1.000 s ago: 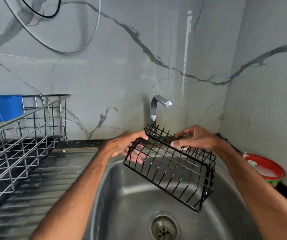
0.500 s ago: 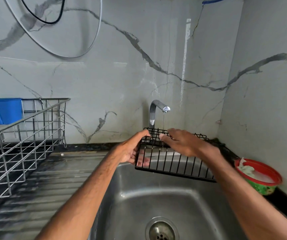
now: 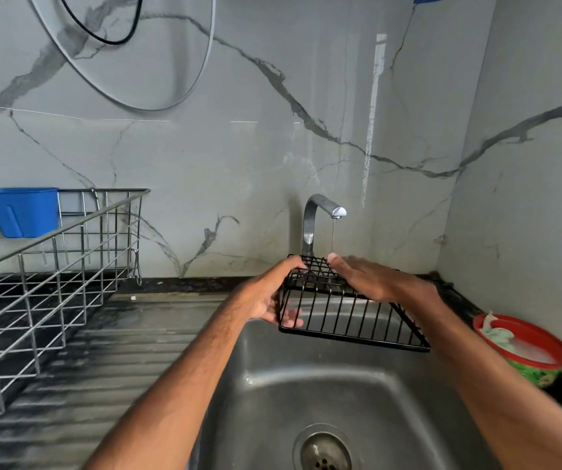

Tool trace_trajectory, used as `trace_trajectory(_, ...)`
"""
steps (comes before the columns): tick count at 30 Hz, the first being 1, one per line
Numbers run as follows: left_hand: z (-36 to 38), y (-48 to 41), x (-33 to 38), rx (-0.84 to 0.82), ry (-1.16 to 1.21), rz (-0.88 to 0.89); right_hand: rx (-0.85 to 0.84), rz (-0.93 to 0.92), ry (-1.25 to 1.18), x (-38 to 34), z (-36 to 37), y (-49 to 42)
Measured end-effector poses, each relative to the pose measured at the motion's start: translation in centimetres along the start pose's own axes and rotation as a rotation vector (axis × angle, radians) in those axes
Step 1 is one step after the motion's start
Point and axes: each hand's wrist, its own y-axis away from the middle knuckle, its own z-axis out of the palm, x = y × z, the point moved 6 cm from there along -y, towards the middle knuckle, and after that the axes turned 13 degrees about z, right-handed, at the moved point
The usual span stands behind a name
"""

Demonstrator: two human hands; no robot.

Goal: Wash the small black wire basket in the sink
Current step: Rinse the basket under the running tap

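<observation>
The small black wire basket [image 3: 347,320] is held upside down above the steel sink [image 3: 306,395], under a thin stream from the tap [image 3: 320,212]. My left hand [image 3: 269,293] grips its left end, thumb over the top edge and fingers curled inside the wires. My right hand [image 3: 371,278] lies flat on the basket's top with straight fingers, the fingertips just under the water.
A steel dish rack [image 3: 48,266] with a blue plastic cup [image 3: 21,210] stands on the ribbed drainboard [image 3: 103,361] at left. A red-rimmed bowl [image 3: 527,351] of soapy water with a cloth sits on the counter at right. The drain [image 3: 323,452] is below.
The basket has swung from a tilted pose to level and upside down under the tap. My right hand has flattened on top and slid toward the stream.
</observation>
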Motion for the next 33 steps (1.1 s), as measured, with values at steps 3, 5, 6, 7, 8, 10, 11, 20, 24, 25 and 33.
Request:
trace_trajectory(3,0.4,-0.3,-0.3,-0.005,0.012,-0.003,-0.051,-0.072,-0.015,-2.4,0.6,-0.5)
trace_trajectory(5,0.3,-0.8,-0.5,0.001,0.038,0.002,-0.057,-0.206,-0.009,-5.0,1.2,0.6)
trace_trajectory(6,0.1,-1.0,-0.5,0.012,0.053,0.008,-0.04,-0.264,0.011,-6.0,1.6,1.4)
trace_trajectory(7,-0.1,-0.9,-0.4,0.019,0.061,0.013,-0.012,-0.303,0.03,-6.5,1.7,2.2)
trace_trajectory(8,-0.2,-1.0,-0.3,0.018,0.056,0.014,0.004,-0.315,0.046,-6.4,1.8,2.9)
trace_trajectory(10,-0.5,-0.7,-0.2,0.013,0.047,0.006,-0.055,-0.285,0.048,-4.9,1.8,4.3)
trace_trajectory(11,-0.5,-0.5,-0.3,0.007,0.049,0.002,-0.106,-0.264,0.033,-3.9,1.7,4.9)
trace_trajectory(20,-0.3,-0.5,-0.9,-0.012,0.095,-0.037,0.02,-0.068,0.093,0.6,0.3,2.7)
trace_trajectory(24,-0.5,-0.6,-1.3,-0.019,0.111,-0.055,0.093,-0.068,0.124,1.2,1.3,2.1)
trace_trajectory(25,-0.5,-0.6,-1.4,-0.028,0.11,-0.06,0.101,-0.071,0.128,1.2,1.5,2.1)
trace_trajectory(33,-0.7,-0.6,-1.5,-0.085,0.097,-0.05,0.064,-0.122,0.137,-3.1,1.8,1.5)
